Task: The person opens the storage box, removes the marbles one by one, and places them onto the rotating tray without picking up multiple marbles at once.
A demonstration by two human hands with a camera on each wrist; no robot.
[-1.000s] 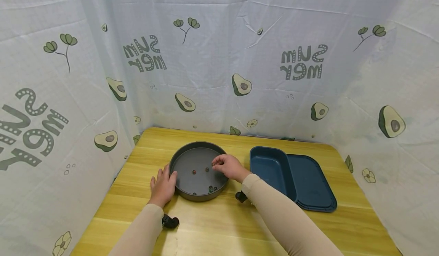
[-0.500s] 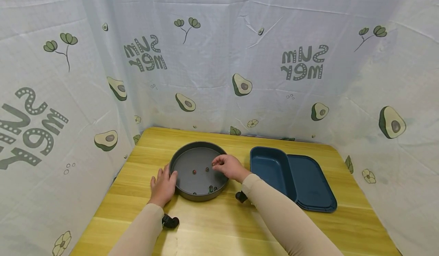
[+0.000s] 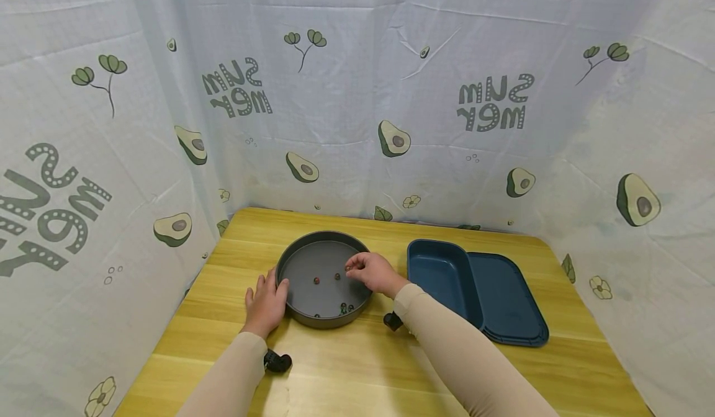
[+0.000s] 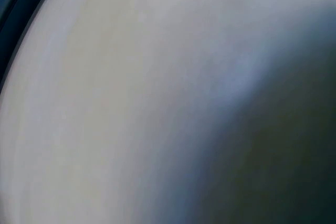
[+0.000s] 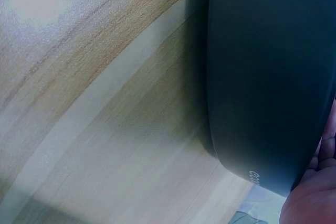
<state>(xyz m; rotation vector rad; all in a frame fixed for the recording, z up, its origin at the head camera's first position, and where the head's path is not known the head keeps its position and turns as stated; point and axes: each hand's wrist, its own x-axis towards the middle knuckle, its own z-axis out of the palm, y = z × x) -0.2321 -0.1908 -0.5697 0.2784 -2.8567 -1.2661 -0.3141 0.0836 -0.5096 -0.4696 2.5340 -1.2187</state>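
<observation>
A round dark-grey pan [image 3: 321, 259] stands on the wooden table. Several small marbles lie inside, among them a reddish marble [image 3: 316, 280], a dark marble [image 3: 337, 276] and a greenish one [image 3: 343, 306] by the near wall. My left hand [image 3: 267, 305] rests against the pan's left side, fingers spread and thumb at the rim. Over the pan's right part, my right hand [image 3: 375, 273] pinches a small reddish marble [image 3: 347, 269] between thumb and fingertips; the fingers mostly cover it. The right wrist view shows the pan's outer wall [image 5: 268, 77] and part of the hand [image 5: 312, 198].
Right of the pan sits a dark-blue rectangular box [image 3: 441, 271], with a matching blue lid [image 3: 505, 296] lying against its right side. A patterned curtain [image 3: 346, 94] encloses the wooden table [image 3: 329, 373]. The left wrist view is mostly a blurred pale surface.
</observation>
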